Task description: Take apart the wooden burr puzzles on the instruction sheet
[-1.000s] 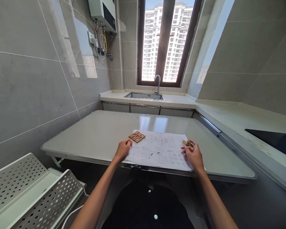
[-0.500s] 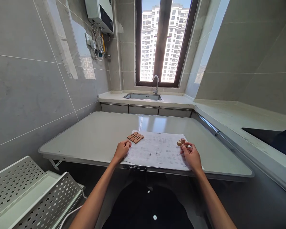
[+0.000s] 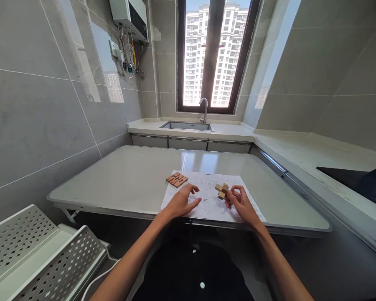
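Note:
My right hand (image 3: 240, 202) pinches a small cross-shaped wooden puzzle (image 3: 222, 190) and holds it just above a printed paper sheet (image 3: 211, 207) on the grey table (image 3: 128, 179). My left hand (image 3: 181, 201) hovers over the sheet's left half with its fingers spread, holding nothing. A flat cluster of wooden puzzle pieces (image 3: 177, 179) lies on the sheet's far left corner, just beyond my left hand.
A sink (image 3: 186, 125) with a tap (image 3: 203, 109) sits below the window at the back. A dark hob (image 3: 357, 179) is set in the right counter. A white perforated rack (image 3: 34, 251) stands at the lower left. A water heater (image 3: 128, 14) hangs on the left wall.
My right hand carried the wooden puzzle leftward toward the sheet's middle. My left hand left the sheet's left edge, moved right and opened its fingers.

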Tool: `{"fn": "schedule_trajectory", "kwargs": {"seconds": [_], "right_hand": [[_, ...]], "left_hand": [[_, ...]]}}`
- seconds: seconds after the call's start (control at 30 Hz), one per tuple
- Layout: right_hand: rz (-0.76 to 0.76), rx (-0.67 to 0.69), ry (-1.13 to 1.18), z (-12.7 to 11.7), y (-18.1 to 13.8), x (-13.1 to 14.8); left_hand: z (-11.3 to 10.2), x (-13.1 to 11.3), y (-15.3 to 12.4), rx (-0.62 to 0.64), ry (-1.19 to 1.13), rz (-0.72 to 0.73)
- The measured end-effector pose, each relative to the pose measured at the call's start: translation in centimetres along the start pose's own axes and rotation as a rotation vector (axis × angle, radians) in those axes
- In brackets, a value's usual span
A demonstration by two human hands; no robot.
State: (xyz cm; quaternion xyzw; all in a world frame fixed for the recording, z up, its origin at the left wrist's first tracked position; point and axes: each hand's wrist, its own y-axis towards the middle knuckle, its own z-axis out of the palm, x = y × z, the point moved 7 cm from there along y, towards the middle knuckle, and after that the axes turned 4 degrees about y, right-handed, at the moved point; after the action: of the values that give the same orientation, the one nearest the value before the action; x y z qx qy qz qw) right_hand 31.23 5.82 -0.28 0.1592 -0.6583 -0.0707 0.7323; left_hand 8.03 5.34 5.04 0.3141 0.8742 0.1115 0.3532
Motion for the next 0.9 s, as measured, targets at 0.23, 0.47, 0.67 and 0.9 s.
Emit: {"fn": "schedule_trajectory", "kwargs": {"seconds": [0.23, 0.47, 0.67, 0.9], "right_hand": [[0.116, 0.329, 0.207, 6.2, -1.3, 1.8], [0.262, 0.448, 0.362, 8.6, -2.7, 2.2], [0.31, 0.553, 0.268, 9.8, -3.5, 3.4], [0.166, 0.427, -0.004, 9.0, -2.7, 5.3]], "left_hand": [[-0.1, -4.6, 0.5, 0.09, -0.291, 0.051], [-1.9, -6.0, -0.6, 0.097, -0.329, 0.063], [-2.3, -6.7, -1.5, 0.118, -0.339, 0.121], [-2.7, -6.5, -1.5, 0.051, -0.259, 0.108]]}}
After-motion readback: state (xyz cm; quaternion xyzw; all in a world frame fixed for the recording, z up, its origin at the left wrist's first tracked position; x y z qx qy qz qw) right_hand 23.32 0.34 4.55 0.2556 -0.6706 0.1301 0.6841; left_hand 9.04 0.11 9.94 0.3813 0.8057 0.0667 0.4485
